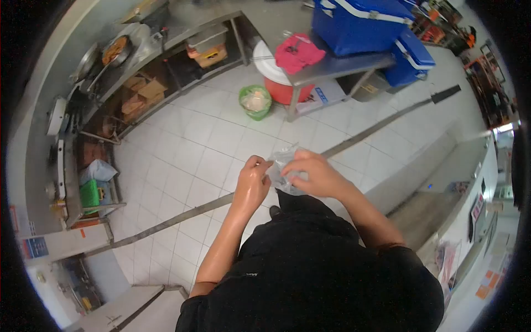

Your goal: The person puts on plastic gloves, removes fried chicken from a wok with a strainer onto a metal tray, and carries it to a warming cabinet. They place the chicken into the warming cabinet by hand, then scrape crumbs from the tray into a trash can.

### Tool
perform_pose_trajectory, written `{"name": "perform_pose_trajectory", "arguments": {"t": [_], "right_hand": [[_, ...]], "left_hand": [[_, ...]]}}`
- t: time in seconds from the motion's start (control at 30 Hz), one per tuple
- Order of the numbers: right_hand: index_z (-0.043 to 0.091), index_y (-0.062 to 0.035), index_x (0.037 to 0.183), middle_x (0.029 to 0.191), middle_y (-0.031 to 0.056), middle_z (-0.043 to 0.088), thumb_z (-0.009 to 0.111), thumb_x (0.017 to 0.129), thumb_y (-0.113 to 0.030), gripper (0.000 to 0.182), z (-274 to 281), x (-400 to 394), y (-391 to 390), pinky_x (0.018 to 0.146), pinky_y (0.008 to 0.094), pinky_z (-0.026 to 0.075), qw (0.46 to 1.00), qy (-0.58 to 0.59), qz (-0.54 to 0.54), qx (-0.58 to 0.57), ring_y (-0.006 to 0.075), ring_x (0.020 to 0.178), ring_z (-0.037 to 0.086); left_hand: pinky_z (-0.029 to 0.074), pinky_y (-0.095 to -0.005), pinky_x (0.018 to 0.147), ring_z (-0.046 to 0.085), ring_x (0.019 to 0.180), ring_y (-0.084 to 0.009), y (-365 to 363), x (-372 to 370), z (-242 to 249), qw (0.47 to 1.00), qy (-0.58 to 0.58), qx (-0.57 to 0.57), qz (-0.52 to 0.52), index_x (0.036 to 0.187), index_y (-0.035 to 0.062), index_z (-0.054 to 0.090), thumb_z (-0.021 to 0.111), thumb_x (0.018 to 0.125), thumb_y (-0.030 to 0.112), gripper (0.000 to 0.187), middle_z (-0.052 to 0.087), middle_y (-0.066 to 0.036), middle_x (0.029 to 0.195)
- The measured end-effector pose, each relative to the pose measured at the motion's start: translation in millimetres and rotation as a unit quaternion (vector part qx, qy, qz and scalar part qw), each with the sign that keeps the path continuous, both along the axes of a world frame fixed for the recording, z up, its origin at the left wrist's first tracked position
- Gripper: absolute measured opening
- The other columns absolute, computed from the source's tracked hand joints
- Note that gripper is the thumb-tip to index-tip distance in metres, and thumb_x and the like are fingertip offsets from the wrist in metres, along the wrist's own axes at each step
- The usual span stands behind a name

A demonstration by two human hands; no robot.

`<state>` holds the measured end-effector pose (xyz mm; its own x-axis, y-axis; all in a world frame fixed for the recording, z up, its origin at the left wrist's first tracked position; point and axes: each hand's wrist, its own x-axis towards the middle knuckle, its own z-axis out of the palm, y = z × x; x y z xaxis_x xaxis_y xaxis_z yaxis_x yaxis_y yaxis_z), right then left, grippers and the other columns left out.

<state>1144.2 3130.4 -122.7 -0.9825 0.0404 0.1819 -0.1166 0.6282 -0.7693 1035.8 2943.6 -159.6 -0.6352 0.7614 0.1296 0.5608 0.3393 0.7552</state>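
We have the transparent, crinkled plastic bag [283, 157] in the air directly between our two hands, in front of the black-clad torso [310, 260], with no surface under it and the white tiled floor [182, 135] well below. It lies just right of our left hand [254, 180] and just left of our right hand [316, 174], touching fingers on both sides, so neither hand is plainly nearer. Its longer direction seems to run outward from our body, across the line joining the hands, though the film is soft and partly covered. Our left hand has its fingers curled at the bag's left edge; our right hand arches over the other side, fingers bent and parted. We cannot tell how firmly either one pinches the film. Ahead on the floor, slightly left, stands a round green plastic bin [253, 114] with a liner; past it, a red plastic tub [278, 92] sits behind the near left leg of the stainless steel surface [340, 66], which bears a bright pink cloth [298, 52]. That surface's near left corner is well apart from our hands. A long grey strip [381, 126] crosses the floor diagonally, lower than the hands.
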Motion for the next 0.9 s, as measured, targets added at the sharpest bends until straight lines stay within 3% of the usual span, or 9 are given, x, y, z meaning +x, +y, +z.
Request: {"name": "perform_pose_trajectory", "arguments": {"t": [0.07,0.17,0.2,0.27,0.37,0.6,0.7,0.8,0.9], "right_hand": [[0.062,0.0025,0.089,0.076,0.0160,0.064,0.060,0.083,-0.007,0.012,0.3,-32.8,-1.1,0.069,0.0436,0.049,0.997,-0.067,0.047,0.002,0.0368,0.071,0.061],[0.068,-0.0007,0.098,0.069,0.0130,0.062,0.059,0.086,-0.005,0.016,-48.7,-92.8,2.9,0.066,0.0400,0.049,0.983,-0.167,0.037,0.060,0.0272,0.070,0.064],[0.068,0.0005,0.099,0.073,0.0130,0.064,0.058,0.088,-0.005,0.016,-61.3,-118.0,9.8,0.067,0.0387,0.050,0.970,-0.231,-0.002,-0.078,0.0259,0.075,0.065],[0.067,0.0029,0.102,0.080,0.0130,0.067,0.055,0.091,-0.004,0.017,-79.4,-163.5,25.1,0.070,0.0362,0.052,0.871,-0.344,-0.074,-0.344,0.0233,0.084,0.067],[0.064,0.0050,0.098,0.091,0.0119,0.067,0.050,0.094,-0.003,0.016,-83.3,-219.5,22.2,0.069,0.0321,0.053,0.711,-0.076,-0.225,-0.662,0.0184,0.086,0.066],[0.052,0.0049,0.124,0.109,0.0157,0.065,0.051,0.102,-0.031,0.042,-75.6,-318.5,56.9,0.078,0.0358,0.053,0.490,-0.118,-0.112,-0.856,0.0237,0.089,0.063],[0.055,-0.0005,0.120,0.110,0.0133,0.064,0.052,0.101,-0.024,0.030,-65.2,-350.0,60.4,0.073,0.0367,0.052,0.486,-0.122,-0.120,-0.857,0.0225,0.088,0.064],[0.056,0.0049,0.121,0.111,0.0161,0.063,0.047,0.102,-0.023,0.035,-74.1,-385.8,64.1,0.085,0.0345,0.050,0.647,-0.165,-0.167,-0.726,0.0222,0.096,0.062],[0.058,0.0057,0.117,0.108,0.0146,0.064,0.049,0.097,-0.014,0.029,-80.4,-431.2,43.8,0.080,0.0360,0.051,0.679,-0.149,-0.228,-0.682,0.0238,0.092,0.062]], "left_hand": [[0.054,-0.0368,0.067,0.065,0.077,-0.0303,10.7,-24.5,15.9,1.000,0.008,-0.021,0.011,0.108,-0.0043,0.067,0.059,0.069,-0.012,0.041,0.061,-0.019,0.101],[0.054,-0.0366,0.067,0.065,0.076,-0.0312,30.5,-56.0,29.2,0.998,0.025,-0.049,0.008,0.110,-0.0037,0.067,0.059,0.068,-0.012,0.043,0.061,-0.020,0.102],[0.054,-0.0378,0.066,0.065,0.076,-0.0322,40.6,-67.3,30.6,0.999,0.039,-0.034,0.009,0.104,-0.0037,0.066,0.059,0.070,-0.012,0.036,0.061,-0.021,0.101],[0.053,-0.0394,0.065,0.064,0.075,-0.0323,67.3,-86.2,33.8,0.997,0.036,-0.016,0.071,0.097,-0.0035,0.064,0.058,0.072,-0.011,0.027,0.061,-0.021,0.100],[0.051,-0.0400,0.061,0.063,0.072,-0.0318,98.8,-133.5,22.3,0.992,0.061,-0.001,0.110,0.085,-0.0013,0.060,0.063,0.078,-0.006,0.010,0.063,-0.018,0.085],[0.045,-0.0331,0.057,0.056,0.059,-0.0219,130.3,-231.8,13.0,0.991,0.048,-0.001,0.128,0.086,0.0004,0.064,0.069,0.084,0.004,0.007,0.063,-0.013,0.072],[0.041,-0.0292,0.055,0.049,0.058,-0.0146,129.0,-259.0,19.3,0.984,-0.114,0.018,0.133,0.085,0.0012,0.064,0.069,0.085,0.006,0.007,0.062,-0.007,0.072],[0.039,-0.0285,0.055,0.046,0.059,-0.0113,117.2,-289.1,7.8,0.984,-0.121,0.055,0.119,0.086,0.0031,0.064,0.069,0.087,0.009,0.008,0.062,-0.002,0.075],[0.040,-0.0280,0.057,0.049,0.063,-0.0112,103.1,-336.7,-4.6,0.979,-0.167,0.043,0.109,0.085,0.0031,0.064,0.069,0.087,0.009,0.008,0.063,-0.003,0.077]]}}
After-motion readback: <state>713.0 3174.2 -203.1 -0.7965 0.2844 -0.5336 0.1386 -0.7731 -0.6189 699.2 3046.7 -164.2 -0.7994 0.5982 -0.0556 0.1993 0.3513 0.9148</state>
